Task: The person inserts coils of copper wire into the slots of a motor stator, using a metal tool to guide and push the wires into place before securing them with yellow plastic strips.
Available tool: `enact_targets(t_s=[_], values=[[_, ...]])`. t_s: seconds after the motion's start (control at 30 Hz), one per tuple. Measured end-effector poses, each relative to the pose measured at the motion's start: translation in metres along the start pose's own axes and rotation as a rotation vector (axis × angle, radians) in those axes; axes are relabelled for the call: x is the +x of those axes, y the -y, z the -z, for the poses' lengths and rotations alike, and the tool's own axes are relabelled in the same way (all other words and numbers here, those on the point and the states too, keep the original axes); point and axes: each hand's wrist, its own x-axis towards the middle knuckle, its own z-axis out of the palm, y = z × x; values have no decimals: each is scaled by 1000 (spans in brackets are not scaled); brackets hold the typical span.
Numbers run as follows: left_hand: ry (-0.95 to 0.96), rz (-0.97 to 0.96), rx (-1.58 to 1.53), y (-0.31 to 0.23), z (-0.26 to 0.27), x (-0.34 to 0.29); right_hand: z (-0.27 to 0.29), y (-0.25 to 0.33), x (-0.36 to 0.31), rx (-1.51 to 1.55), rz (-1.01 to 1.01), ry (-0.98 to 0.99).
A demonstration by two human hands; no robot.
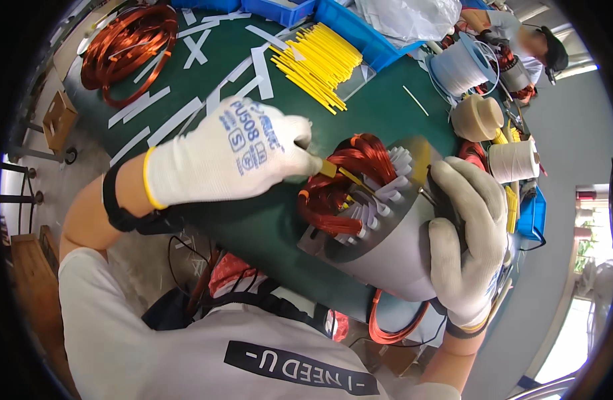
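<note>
A motor stator (393, 260) with a grey metal housing lies tilted on the green table. Red-brown copper windings (350, 180) bulge from its open end, beside white slot-liner tabs (393, 190). My left hand (243, 153), in a white knit glove, is closed at the windings, its fingertips pinching a yellow tube-like piece (328, 168). My gloved right hand (470, 233) curls over the housing on the right and grips it. Below its fingers a thin metal rod (426, 195) and something dark show; what they belong to is hidden.
Yellow tubes (320, 63) lie in a pile at the back, near a blue bin (360, 33). White paper strips (176, 120) and a copper wire coil (130, 50) are on the left. Thread spools (476, 117) stand on the right. Another person (520, 50) works at the far right.
</note>
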Motion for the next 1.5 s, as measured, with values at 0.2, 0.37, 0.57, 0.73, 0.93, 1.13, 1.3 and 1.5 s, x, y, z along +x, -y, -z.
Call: enact_targets(t_s=[0.2, 0.37, 0.57, 0.73, 0.93, 1.13, 1.3, 1.5], values=[[-13, 50, -4, 1, -9, 2, -4, -3, -1, 26, 15, -19], [-62, 9, -93, 15, -12, -1, -3, -2, 1, 27, 27, -26], [-111, -20, -177, 22, -18, 1, -2, -6, 0, 37, 41, -15], [-146, -90, -211, 26, -21, 7, -7, -2, -2, 48, -22, -42], [-64, -150, -90, 26, -12, 16, -7, -1, -3, 49, -39, -35], [23, -171, 8, 19, -9, 25, -6, -2, -6, 35, -53, -26], [18, -239, 70, 18, -6, 33, -5, 0, 1, 79, -33, -30], [-108, -268, 0, 22, -18, 20, -4, -5, -2, 69, -1, -37]])
